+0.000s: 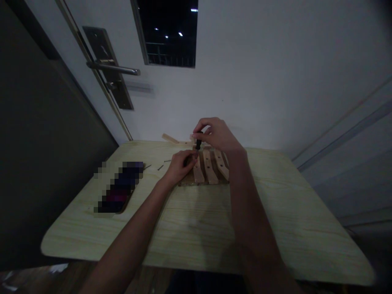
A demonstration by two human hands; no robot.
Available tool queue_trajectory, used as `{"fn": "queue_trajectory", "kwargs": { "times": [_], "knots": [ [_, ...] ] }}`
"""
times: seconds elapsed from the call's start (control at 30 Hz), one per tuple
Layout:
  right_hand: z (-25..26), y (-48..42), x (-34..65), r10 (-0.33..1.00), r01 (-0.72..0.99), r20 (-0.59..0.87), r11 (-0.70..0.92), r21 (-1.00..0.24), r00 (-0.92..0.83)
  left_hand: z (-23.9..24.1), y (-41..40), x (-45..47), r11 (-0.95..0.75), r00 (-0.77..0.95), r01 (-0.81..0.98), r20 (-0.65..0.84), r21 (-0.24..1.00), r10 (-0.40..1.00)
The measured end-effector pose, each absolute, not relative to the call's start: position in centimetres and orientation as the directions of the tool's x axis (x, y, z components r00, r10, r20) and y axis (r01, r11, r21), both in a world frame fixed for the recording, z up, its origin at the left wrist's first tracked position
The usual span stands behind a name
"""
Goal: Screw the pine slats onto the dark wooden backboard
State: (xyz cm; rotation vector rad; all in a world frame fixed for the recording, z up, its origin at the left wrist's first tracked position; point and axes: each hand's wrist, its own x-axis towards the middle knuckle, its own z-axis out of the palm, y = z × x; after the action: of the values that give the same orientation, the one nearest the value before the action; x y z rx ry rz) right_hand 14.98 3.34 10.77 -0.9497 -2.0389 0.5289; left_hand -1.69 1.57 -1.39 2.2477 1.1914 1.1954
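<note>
My right hand (216,134) is closed around the black handle of a screwdriver (199,143), which stands nearly upright with its tip down at a slatted wooden piece (210,169). My left hand (180,163) rests on the left side of that piece, its fingers pinched together at the screwdriver's tip on something too small to make out. The wooden piece has a few pale slats with holes, lying flat on the light wooden table (199,228).
Loose screws (161,166) lie on the table left of my left hand. A dark blurred-out object (121,187) sits further left. Loose wooden sticks (170,139) lie by the wall at the back. A door with a metal handle (114,69) stands on the left.
</note>
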Motion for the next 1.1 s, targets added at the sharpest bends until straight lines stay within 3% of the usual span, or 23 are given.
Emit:
{"fn": "queue_trajectory", "kwargs": {
  "times": [0.23, 0.43, 0.67, 0.93, 1.1],
  "knots": [
    [10.3, 3.7, 15.9, 0.748, 0.444, 0.459, 0.658, -0.608, -0.48, -1.3, 1.4, -1.7, -0.575, 0.288, 0.531, 0.506, 0.622, 0.813],
    [10.5, 3.5, 15.8, 0.73, 0.448, 0.515, 0.682, -0.578, -0.448, -1.5, 1.5, -1.8, -0.584, 0.292, 0.539, 0.516, 0.607, 0.805],
    [10.9, 3.2, 15.5, 0.747, 0.464, 0.475, 0.663, -0.588, -0.465, -1.2, 1.4, -1.6, -0.582, 0.284, 0.54, 0.519, 0.608, 0.806],
    [10.7, 3.1, 14.9, 0.796, 0.551, 0.505, 0.6, -0.58, -0.335, -1.4, 1.6, -1.7, -0.599, 0.295, 0.521, 0.53, 0.608, 0.795],
    [10.9, 3.0, 14.8, 0.751, 0.479, 0.489, 0.66, -0.579, -0.444, -1.4, 1.6, -1.7, -0.596, 0.295, 0.522, 0.526, 0.611, 0.798]
  ]
}}
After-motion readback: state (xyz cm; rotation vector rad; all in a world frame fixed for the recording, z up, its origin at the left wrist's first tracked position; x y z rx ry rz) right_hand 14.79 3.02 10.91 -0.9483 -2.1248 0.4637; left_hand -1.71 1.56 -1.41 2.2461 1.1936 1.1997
